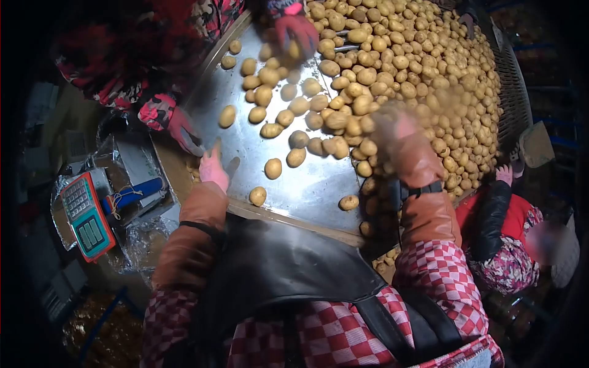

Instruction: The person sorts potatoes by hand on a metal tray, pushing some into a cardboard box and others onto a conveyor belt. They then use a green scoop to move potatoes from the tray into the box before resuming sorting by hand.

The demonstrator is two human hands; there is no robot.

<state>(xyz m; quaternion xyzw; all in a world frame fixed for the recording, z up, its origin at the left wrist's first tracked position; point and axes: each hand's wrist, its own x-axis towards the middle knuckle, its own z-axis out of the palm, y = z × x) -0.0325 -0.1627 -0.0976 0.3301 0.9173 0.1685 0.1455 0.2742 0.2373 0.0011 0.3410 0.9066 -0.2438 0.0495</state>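
A large heap of potatoes (423,73) covers the right part of a metal sorting table (208,122), with loose potatoes (273,168) spread over its left part. My left hand (215,168), pinkish and gloved, is at the table's left edge, fingers apart, with a dark patch at the thumb side. Near the heap's lower edge, my right hand (396,126) is smeared by motion among the potatoes; its fingers and anything in them cannot be made out. Both forearms wear brown sleeve covers.
A co-worker's pink gloved hands (297,34) reach over the table's far and left sides. Another person in a red vest (515,214) is at the right. A keypad device (87,216) lies on plastic-wrapped boxes at the left. A wooden rim (294,226) edges the table.
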